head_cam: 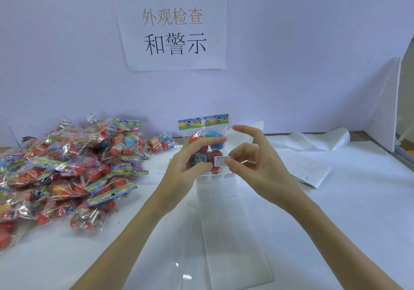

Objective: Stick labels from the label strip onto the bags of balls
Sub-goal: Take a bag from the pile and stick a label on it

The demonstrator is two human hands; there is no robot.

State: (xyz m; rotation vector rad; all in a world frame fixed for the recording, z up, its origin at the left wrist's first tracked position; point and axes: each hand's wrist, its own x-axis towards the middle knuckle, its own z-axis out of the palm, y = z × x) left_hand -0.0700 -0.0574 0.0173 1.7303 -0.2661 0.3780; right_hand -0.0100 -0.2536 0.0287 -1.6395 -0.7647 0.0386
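Head: bag [207,143] between hands.

On the wall straight ahead hangs a white paper sign [173,24] with two lines of Chinese: "外观检查" in yellowish characters on top and "和警示" in larger black ones below. The small white label [220,161] stuck on the held bag of balls [205,143] carries a triangle mark and the heading "WARNING", though the fine print under it is too small to read. The same heading seems to repeat on the three labels left on the label strip [214,177] just below, and the bag's colourful header card has lettering I cannot make out.
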